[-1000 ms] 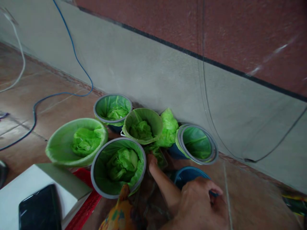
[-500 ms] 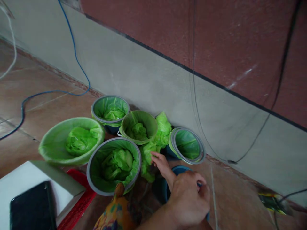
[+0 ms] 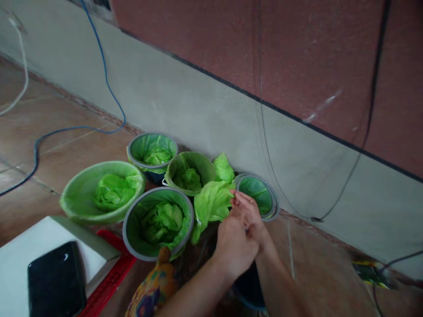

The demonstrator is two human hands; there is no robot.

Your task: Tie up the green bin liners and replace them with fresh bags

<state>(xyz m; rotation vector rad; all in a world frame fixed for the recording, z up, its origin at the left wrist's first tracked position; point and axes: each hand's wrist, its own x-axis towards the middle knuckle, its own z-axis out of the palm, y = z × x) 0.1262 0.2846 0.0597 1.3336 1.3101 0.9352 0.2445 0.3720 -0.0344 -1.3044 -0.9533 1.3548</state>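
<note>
While the bag (image 3: 211,200), green and crumpled, hangs between the near bin (image 3: 133,246) and the stacked bins (image 3: 257,189) at right, the right hand (image 3: 249,211) has its grip clamped on the bag's right edge. On the near side, the left hand (image 3: 234,246) is curled; I cannot tell whether its grip holds anything. Below is a bucket (image 3: 249,286). Near left, a phone (image 3: 56,279) lies on a white box (image 3: 16,251).
</note>
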